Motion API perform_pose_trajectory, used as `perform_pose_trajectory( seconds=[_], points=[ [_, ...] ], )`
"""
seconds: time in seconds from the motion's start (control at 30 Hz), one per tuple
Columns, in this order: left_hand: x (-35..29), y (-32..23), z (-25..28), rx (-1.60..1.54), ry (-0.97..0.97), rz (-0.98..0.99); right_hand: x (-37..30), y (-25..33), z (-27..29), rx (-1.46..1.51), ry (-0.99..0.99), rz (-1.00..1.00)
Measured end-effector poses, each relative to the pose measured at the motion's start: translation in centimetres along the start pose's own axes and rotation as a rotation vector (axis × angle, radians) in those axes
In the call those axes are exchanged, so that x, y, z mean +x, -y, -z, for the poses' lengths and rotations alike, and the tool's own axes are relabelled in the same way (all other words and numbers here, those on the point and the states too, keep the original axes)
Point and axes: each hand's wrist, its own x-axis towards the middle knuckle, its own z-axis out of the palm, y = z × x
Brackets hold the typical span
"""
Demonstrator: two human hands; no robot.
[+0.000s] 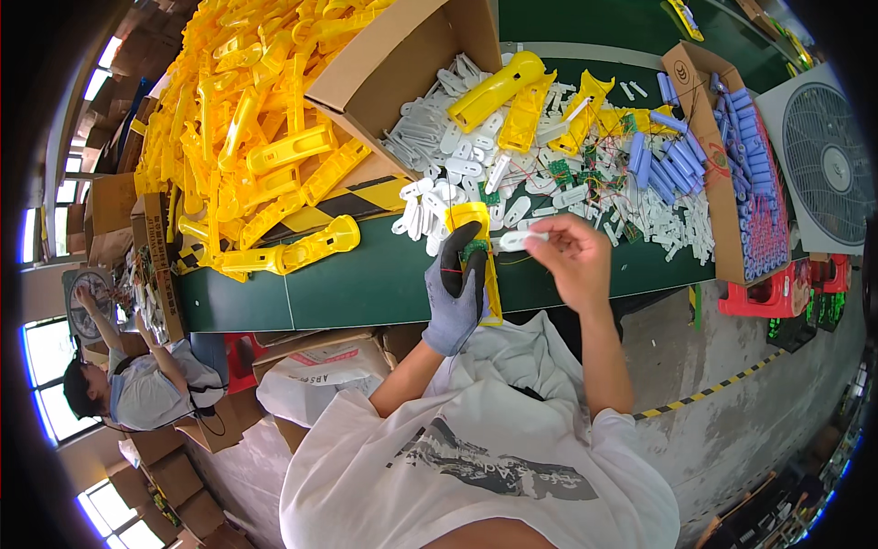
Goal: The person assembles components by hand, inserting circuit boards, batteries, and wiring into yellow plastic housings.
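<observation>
The gloved left hand (455,297) has its fingers wrapped around a yellow housing (477,256) at the near edge of the green tabletop (366,284). Just right of the housing, the bare right hand's (574,261) fingers pinch a white plastic strip (519,240). Beyond the housing lies a heap of white strips (457,169).

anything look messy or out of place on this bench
Yes. The yellow shells have spilled out of the tipped cardboard box into a heap that reaches the table edge. White plastic pieces and wired green boards lie scattered and tangled. Nothing looks broken.
</observation>
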Motion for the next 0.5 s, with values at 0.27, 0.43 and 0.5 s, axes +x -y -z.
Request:
perform_pose_trajectory(
  seconds=[0.27,0.43,0.5],
  points=[
    [0.2,0.0,-0.2,0.025,-0.001,-0.08,-1.7,-1.5,-1.6,-0.399,0.077,0.231],
    [0.5,0.4,-0.4,0.086,0.04,-0.112,-0.9,-0.8,-0.5,-0.448,0.201,0.284],
    [0.4,-0.3,-0.5,0.103,0.05,-0.082,-0.4,0.2,-0.4,-0.378,0.257,0.176]
  ],
)
